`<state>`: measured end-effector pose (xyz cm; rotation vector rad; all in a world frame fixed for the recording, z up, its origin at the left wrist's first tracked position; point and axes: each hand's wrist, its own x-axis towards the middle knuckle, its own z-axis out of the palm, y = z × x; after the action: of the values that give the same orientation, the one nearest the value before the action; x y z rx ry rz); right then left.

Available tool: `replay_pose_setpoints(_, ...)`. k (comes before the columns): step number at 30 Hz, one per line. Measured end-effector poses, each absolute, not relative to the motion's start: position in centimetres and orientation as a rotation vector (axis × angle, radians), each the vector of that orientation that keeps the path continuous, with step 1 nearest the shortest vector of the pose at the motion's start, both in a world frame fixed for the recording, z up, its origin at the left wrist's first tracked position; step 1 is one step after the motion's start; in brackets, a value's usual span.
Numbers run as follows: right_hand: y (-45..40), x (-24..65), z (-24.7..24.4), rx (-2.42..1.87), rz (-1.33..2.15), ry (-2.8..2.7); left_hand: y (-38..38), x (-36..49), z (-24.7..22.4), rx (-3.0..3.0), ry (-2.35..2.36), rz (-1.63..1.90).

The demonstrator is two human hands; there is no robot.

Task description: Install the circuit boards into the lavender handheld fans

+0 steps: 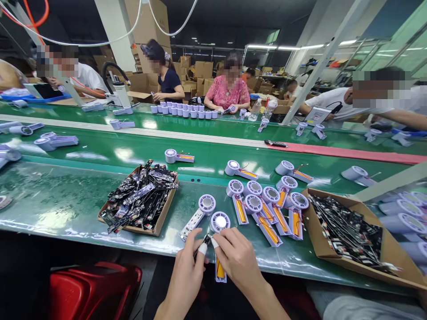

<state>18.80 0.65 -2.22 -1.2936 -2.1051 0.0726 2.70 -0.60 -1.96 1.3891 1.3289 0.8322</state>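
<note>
My left hand [188, 266] pinches a small black circuit board [206, 240] between thumb and fingers, over the front edge of the bench. Beside it, the closed fingertips of my right hand [233, 251] meet at the board's right end; whatever thin piece they grip is too small to name. Under both hands lies a purple fan housing [220, 221] with an orange battery in its open handle, which sticks out past the bench edge. Just behind, another purple fan [207, 204] rests with a pale board in its handle.
A carton of black circuit boards [156, 229] stands left, another carton [316, 249] right. Several battery-fitted fans [253, 203] cluster right of my hands. Behind runs a green conveyor [147, 151] with scattered fans. People sit across it. A red stool [90, 289] is below left.
</note>
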Motion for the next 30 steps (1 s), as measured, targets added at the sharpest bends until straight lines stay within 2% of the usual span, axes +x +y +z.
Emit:
replay_pose_setpoints(12,0.6,18.5,-1.3,-1.328,-0.059,-2.250,-1.1,2.5,-2.3,1.831,1.391,0.880)
replay_pose_setpoints(23,1.4,20.1,0.3,-1.244,0.433,-2.242,0.5,0.7,-0.7,1.578,1.197,0.795)
replay_pose_setpoints(30,1.6,19.4,-0.1,-1.263,0.563,-2.138,1.3,0.4,-0.9,1.554,1.148,0.785)
